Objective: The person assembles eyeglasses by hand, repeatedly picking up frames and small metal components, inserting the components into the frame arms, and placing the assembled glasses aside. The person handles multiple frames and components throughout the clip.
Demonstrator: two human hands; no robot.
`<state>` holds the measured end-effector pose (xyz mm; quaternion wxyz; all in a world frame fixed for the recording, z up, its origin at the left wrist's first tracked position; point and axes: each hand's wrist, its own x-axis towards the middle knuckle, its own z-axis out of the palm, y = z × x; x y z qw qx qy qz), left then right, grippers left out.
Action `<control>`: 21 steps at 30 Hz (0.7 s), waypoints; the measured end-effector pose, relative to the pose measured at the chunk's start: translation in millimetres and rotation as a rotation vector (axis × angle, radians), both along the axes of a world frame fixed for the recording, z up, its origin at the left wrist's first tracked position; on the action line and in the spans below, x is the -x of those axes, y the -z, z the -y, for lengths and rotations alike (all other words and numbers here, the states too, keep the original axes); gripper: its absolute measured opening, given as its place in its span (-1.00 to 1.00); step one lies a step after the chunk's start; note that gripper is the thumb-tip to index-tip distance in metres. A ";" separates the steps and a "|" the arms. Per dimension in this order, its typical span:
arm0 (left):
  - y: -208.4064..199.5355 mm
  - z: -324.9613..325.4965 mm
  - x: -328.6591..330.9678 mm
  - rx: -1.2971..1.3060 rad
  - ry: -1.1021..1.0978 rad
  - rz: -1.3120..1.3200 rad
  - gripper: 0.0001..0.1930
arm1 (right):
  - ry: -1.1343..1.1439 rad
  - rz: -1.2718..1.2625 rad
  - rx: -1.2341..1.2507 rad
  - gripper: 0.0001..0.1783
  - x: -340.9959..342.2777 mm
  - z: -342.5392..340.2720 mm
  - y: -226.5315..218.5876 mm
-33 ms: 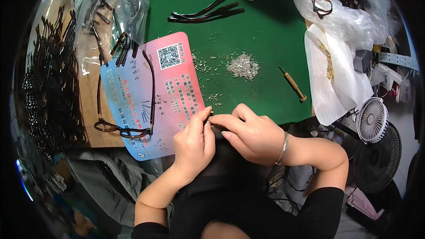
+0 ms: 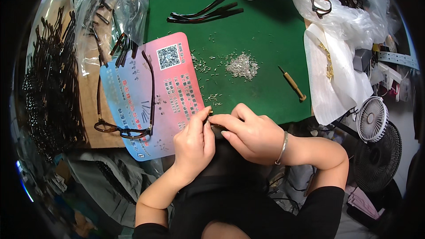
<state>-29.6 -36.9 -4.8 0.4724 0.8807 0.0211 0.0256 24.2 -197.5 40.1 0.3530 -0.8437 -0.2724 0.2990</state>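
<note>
My left hand and my right hand meet at the front edge of the green mat. Both are closed, fingertips together around something small and dark with a golden glint, mostly hidden by the fingers. Left of them, eyeglasses with dark tortoiseshell frame and unfolded temples rest on a pink and blue printed sheet. Beyond my hands lies a pile of tiny silvery screws, with more scattered nearby. A screwdriver with a brass-coloured handle lies on the mat's right side.
Several loose eyeglass temples lie on the far mat. A dense heap of dark temples fills the left side, beside a clear plastic bag holding more. White plastic wrapping lies at right, near a small white fan and a larger black fan.
</note>
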 end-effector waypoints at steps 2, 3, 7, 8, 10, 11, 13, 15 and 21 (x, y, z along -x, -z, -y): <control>2.3 2.3 0.5 -0.032 -0.010 0.043 -0.74 | 0.001 0.003 0.009 -0.64 0.3 0.2 1.1; 3.1 3.1 0.6 -0.048 -0.015 0.065 -0.74 | 0.008 0.015 0.001 -0.64 1.3 0.9 2.7; 1.6 4.8 -0.6 -0.057 -0.013 0.087 -0.73 | -0.041 0.081 0.014 -0.69 -0.9 -0.2 2.4; 2.1 4.8 -0.5 -0.077 -0.015 0.099 -0.72 | -0.042 0.077 0.019 -0.70 -0.8 -1.2 1.4; 3.8 5.0 -0.3 -0.095 -0.016 0.120 -0.72 | -0.041 0.070 0.031 -0.70 -0.3 -2.0 -0.1; 5.1 5.3 -0.2 -0.092 -0.014 0.127 -0.71 | -0.019 0.064 -0.037 -0.69 1.1 -1.0 7.5; 6.7 4.8 -0.6 -0.075 -0.016 0.121 -0.71 | 0.023 0.053 -0.173 -0.67 -2.2 -2.6 25.5; 7.6 2.9 -1.2 -0.044 -0.026 0.096 -0.71 | 0.142 -0.569 -0.192 -0.64 -15.0 -0.9 15.2; 3.0 0.3 -1.3 -0.028 -0.010 -0.007 -0.75 | 0.228 -0.992 -0.184 -0.64 -27.0 -2.3 5.9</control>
